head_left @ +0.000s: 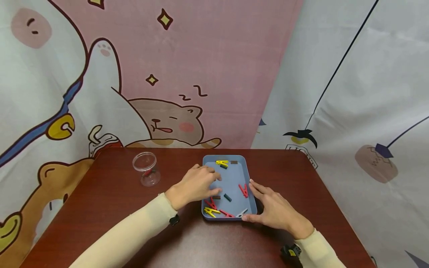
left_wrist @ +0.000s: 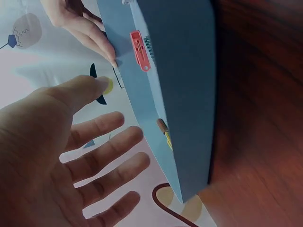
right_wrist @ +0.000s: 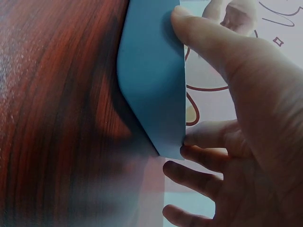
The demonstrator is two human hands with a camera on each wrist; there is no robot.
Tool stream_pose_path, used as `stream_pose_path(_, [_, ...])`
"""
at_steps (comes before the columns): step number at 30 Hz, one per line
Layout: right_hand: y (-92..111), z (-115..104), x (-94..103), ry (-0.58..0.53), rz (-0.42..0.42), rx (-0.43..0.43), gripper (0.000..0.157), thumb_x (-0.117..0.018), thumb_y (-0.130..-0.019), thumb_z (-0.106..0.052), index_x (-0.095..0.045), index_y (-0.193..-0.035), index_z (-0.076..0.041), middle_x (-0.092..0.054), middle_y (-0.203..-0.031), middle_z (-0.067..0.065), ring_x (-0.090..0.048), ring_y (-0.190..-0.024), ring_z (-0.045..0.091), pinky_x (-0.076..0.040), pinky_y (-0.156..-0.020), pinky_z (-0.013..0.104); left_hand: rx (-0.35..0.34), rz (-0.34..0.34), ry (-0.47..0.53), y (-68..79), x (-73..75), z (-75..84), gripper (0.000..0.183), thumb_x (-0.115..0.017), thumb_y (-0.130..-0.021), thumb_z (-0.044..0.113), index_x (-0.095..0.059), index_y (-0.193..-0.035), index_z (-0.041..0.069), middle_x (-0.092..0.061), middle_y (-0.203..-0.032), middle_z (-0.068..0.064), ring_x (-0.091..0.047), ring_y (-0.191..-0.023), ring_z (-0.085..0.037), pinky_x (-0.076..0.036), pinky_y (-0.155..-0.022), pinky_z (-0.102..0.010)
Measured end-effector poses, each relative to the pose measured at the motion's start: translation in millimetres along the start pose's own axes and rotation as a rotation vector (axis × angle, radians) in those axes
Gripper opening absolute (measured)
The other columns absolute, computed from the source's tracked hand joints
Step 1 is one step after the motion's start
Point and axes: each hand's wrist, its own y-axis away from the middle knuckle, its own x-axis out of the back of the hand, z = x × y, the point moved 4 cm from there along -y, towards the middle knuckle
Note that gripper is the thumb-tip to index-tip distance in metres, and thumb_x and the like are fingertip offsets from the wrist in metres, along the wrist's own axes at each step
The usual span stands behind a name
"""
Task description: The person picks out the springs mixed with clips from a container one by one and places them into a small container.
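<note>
A shallow blue-grey tray (head_left: 232, 178) stands on the table with small clips and springs in it. My left hand (head_left: 197, 185) hangs over its left side, fingers spread and nothing held. Near that thumb lie a brown spring (head_left: 216, 197), a red clip (head_left: 211, 203) and a yellow clip (head_left: 211, 211). My right hand (head_left: 277, 209) holds the tray's near right corner, thumb on the near rim and fingertips on the right rim. Beside those fingertips, inside the tray, is a red clip (head_left: 243, 190); a whitish clip (head_left: 241, 213) lies by the thumb.
Left of the tray, a clear plastic cup (head_left: 149, 179) stands with something red inside. At the tray's far end are a yellow clip (head_left: 222, 162), a brown spring (head_left: 234, 162) and a dark spring (head_left: 223, 166). Behind the brown table (head_left: 110, 201) hangs a printed cloth (head_left: 228, 74).
</note>
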Motion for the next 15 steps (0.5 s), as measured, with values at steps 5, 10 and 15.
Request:
stream_pose_path(5, [0, -1, 1.6, 0.005, 0.006, 0.002, 0.127, -0.085, -0.087, -0.087, -0.047, -0.177, -0.006, -0.044, -0.187, 0.016, -0.059, -0.160, 0.049, -0.058, -0.119, 0.071, -0.011, -0.063, 0.004, -9.2, -3.0, 6.0, 0.039, -0.089, -0.102, 0.053, -0.089, -0.127, 0.023, -0.088, -0.120, 0.000, -0.082, -0.111, -0.022, -0.063, -0.091, -0.049])
stream_pose_path(10, [0, -1, 1.5, 0.004, 0.014, 0.008, 0.127, -0.085, -0.087, -0.087, -0.048, -0.177, -0.005, -0.044, -0.187, 0.016, -0.059, -0.159, 0.049, -0.059, -0.118, 0.070, -0.016, -0.146, 0.003, -17.6, -7.6, 13.3, 0.040, -0.089, -0.102, 0.054, -0.089, -0.128, 0.023, -0.088, -0.123, 0.001, -0.082, -0.112, -0.022, -0.064, -0.104, -0.055])
stream_pose_path(15, [1, -1, 0.9, 0.000, 0.017, 0.015, 0.128, -0.085, -0.087, -0.087, -0.048, -0.176, -0.004, -0.045, -0.187, 0.017, -0.059, -0.159, 0.049, -0.059, -0.119, 0.070, -0.022, -0.224, -0.024, -26.5, -13.0, 22.1, 0.041, -0.088, -0.102, 0.057, -0.088, -0.129, 0.025, -0.088, -0.123, 0.004, -0.082, -0.111, -0.019, -0.063, -0.104, -0.051])
